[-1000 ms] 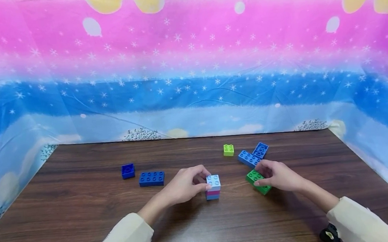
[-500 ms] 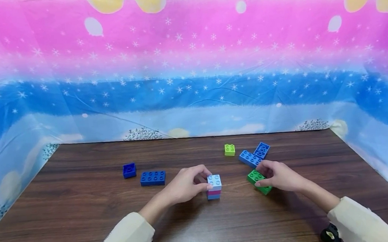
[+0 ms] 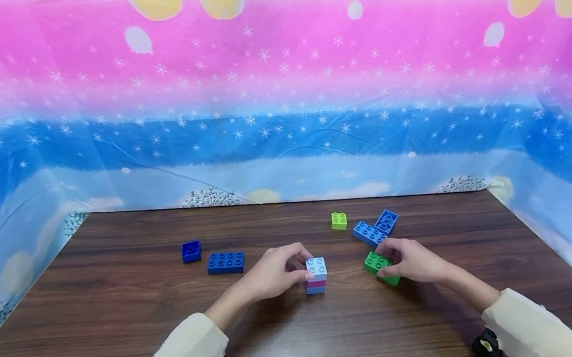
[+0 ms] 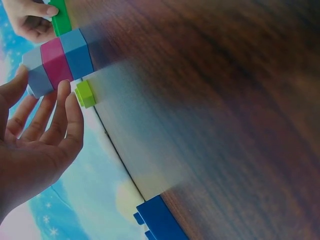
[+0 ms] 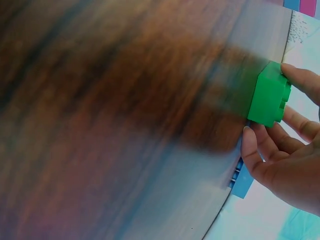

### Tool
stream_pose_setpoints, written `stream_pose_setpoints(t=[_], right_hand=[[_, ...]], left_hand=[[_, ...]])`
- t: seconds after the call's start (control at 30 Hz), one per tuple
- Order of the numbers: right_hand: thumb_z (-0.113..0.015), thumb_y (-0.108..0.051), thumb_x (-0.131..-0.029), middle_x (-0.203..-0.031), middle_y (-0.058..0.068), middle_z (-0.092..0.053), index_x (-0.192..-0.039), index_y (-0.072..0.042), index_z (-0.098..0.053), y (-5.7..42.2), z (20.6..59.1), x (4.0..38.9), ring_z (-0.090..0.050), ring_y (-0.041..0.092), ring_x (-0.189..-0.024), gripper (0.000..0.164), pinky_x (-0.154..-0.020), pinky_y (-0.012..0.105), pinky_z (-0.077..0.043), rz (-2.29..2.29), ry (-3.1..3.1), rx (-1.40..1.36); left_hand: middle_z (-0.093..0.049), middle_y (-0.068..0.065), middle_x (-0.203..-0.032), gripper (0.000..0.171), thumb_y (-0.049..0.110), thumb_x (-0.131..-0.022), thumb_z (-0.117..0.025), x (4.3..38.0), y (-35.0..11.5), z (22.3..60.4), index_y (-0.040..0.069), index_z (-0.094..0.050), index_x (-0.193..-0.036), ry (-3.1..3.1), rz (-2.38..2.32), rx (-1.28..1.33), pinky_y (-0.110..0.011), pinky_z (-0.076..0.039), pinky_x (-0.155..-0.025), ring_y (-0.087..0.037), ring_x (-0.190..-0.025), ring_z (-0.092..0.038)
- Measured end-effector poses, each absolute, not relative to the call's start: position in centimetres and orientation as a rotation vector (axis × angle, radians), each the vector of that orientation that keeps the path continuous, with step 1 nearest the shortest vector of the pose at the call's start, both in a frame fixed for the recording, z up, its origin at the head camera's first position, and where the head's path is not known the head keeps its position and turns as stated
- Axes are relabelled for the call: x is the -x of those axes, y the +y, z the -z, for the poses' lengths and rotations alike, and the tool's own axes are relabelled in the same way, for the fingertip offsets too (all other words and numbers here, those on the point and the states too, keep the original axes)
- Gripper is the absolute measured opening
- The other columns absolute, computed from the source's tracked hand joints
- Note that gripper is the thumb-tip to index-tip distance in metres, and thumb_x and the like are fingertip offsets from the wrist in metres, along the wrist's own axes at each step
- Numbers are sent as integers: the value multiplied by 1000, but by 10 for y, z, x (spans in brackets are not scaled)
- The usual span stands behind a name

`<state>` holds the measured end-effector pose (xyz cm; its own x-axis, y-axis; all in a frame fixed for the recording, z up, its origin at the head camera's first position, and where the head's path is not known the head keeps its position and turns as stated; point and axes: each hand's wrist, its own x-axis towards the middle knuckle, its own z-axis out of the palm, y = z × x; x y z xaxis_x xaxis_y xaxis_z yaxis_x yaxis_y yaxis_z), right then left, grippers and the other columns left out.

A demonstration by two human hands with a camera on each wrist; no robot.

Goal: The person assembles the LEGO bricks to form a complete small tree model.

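our left hand (image 3: 273,275) pinches the plastic stack of pale-blue, magenta and blue bricks (image 3: 316,283) on the brown wooden table (image 3: 299,345); to its right, our right hand (image 3: 417,260) grips the green rectangular plastic brick (image 3: 373,265). we judge three layers joined, the green brick unattached.

Head cam bright; pale glare on table (image 3: 126,325), well fwd of back edge, soft shadows. Wrist cams hazy, blurry.
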<state>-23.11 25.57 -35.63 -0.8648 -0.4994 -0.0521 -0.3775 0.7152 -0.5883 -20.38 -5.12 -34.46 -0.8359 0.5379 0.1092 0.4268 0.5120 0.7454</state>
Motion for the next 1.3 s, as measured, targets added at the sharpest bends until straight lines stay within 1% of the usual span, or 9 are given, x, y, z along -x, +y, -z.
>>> stream_pose_setpoints(t=[0.2, 0.4, 0.47, 0.73, 1.03, 1.3], right_hand=[[-69, -18, -81, -93, 1, -58, -107, -4, -59, 254, 356, 232, -52, 15, -83, 32, -69, 32, -44, 826, 2722, 719], [-66, -16, -83, -103, 5, -59, -110, -5, -58, 251, 352, 234, -54, 22, -94, 30, -77, 38, -46, 838, 2719, 747], [-66, -17, -83, -105, 6, -59, -111, -6, -57, 249, 350, 235, -54, 23, -97, 31, -78, 39, -46, 846, 2714, 769], [-66, -19, -84, -104, 4, -58, -114, -9, -57, 236, 338, 236, -53, 20, -94, 32, -75, 35, -45, 874, 2686, 853], [-66, -19, -85, -102, 1, -58, -115, -10, -57, 217, 328, 235, -53, 16, -88, 33, -71, 30, -46, 940, 2617, 957], [-66, -20, -85, -104, 2, -56, -117, -10, -55, 202, 323, 231, -52, 18, -92, 35, -72, 30, -46, 967, 2564, 1002]], left_hand=[[-62, 0, -91, 18, 17, -87, -64, 204, -51, 345, 8, -58, -102, 2609, -1230, -844, -27, -46, -68, -12, -82, -58], [-62, 0, -91, 18, 16, -87, -63, 204, -50, 345, 8, -58, -102, 2610, -1225, -844, -27, -46, -69, -13, -82, -57], [-62, 0, -91, 18, 16, -87, -63, 204, -50, 345, 9, -58, -102, 2611, -1223, -843, -27, -46, -69, -13, -82, -57], [-62, 0, -91, 17, 16, -87, -64, 204, -50, 344, 9, -58, -102, 2604, -1228, -849, -27, -46, -68, -13, -82, -58], [-62, 0, -91, 17, 16, -87, -63, 205, -51, 345, 9, -58, -102, 2593, -1229, -846, -27, -46, -69, -13, -83, -58], [-62, -1, -90, 16, 14, -87, -63, 204, -52, 345, 8, -58, -101, 2577, -1248, -857, -27, -46, -67, -14, -82, -58]])
